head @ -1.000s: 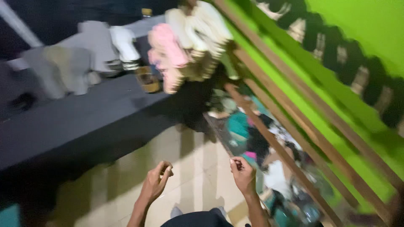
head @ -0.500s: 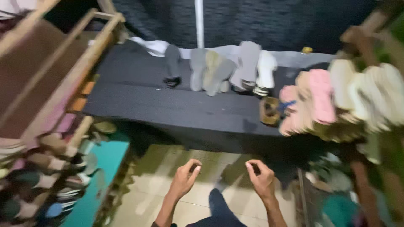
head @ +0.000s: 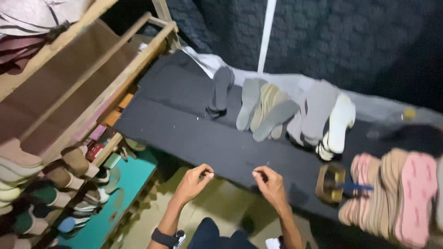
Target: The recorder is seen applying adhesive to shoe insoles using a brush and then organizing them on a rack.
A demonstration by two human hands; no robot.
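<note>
Thread or some fine strand, too thin to be made out, seemed pinched between the left hand [head: 193,180] and right hand [head: 269,182], both closed, just short of the dark desk [head: 184,120] edge. Grey soles [head: 263,108] were stacked at 12 o'clock. A slipped pinch could have dropped the strand unseen.

Two hands — left hand [head: 191,183], right hand [head: 271,185] — one dark bench [head: 184,124], one brown tape roll [head: 330,183] (soles too overlapped to count).
</note>
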